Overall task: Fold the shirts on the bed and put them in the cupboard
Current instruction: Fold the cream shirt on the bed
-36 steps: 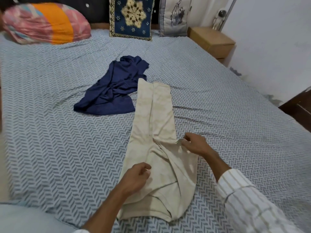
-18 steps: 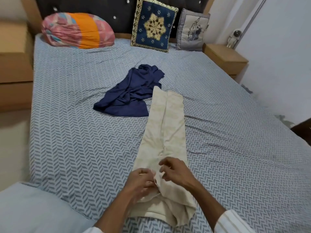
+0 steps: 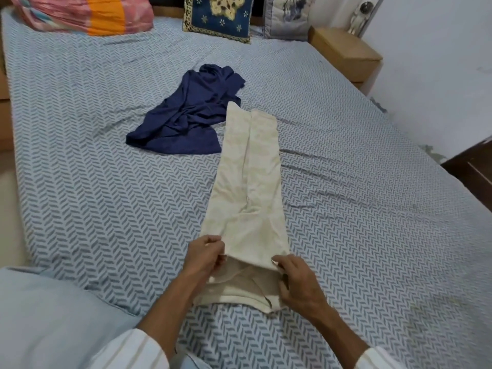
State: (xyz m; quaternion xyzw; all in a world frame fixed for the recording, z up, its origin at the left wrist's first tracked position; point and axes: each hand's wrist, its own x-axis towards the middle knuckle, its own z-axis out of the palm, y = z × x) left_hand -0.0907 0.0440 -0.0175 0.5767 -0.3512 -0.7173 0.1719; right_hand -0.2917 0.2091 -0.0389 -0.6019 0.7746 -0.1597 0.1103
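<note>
Your left hand [image 3: 205,255] and right hand [image 3: 295,279] each pinch a near corner of the cream shirt [image 3: 250,187], folded lengthwise on the bed [image 3: 80,182], navy shirt [image 3: 186,113] crumpled far-left.

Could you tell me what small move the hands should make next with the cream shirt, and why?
Probably lift the near end and fold it away, toward the far end. The cream shirt already lies as a long narrow strip, and the left hand and right hand each pinch a near corner.
</note>
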